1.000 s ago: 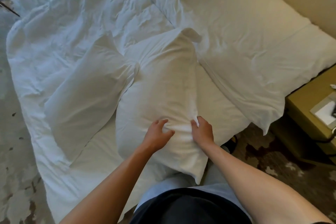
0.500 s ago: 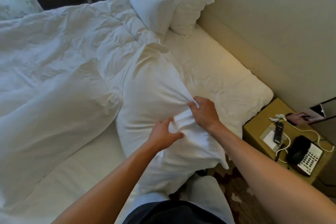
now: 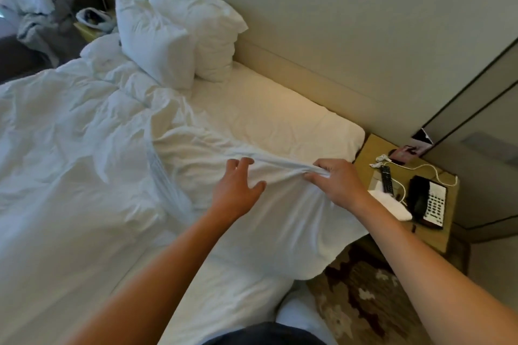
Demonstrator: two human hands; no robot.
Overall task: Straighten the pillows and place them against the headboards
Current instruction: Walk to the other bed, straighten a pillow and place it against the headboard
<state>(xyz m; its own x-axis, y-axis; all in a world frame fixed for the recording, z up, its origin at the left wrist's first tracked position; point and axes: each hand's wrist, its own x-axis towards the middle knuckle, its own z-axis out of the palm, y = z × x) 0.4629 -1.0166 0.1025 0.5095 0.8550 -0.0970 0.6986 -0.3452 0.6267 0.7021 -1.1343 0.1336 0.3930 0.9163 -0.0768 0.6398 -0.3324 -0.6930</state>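
Observation:
A large white pillow [image 3: 283,221] lies across the near corner of the bed, its lower end hanging over the edge. My right hand [image 3: 336,182] pinches a fold of its case and pulls the cloth taut. My left hand [image 3: 235,190] hovers over the pillow with fingers spread, fingertips at the same fold. Two more white pillows [image 3: 168,36] stand upright at the far end against the padded headboard [image 3: 302,75]. A rumpled white duvet [image 3: 70,131] covers the left of the bed.
A yellow nightstand [image 3: 372,154] at the right holds a black phone [image 3: 426,202], a remote [image 3: 386,182], a white cable and a white cloth. Patterned carpet [image 3: 364,288] shows below it. Clothes and a chair are at the far left corner.
The view has swung right toward the headboard. My right hand has drawn the pillow's case out to the right; my left hand has let go and opened its fingers.

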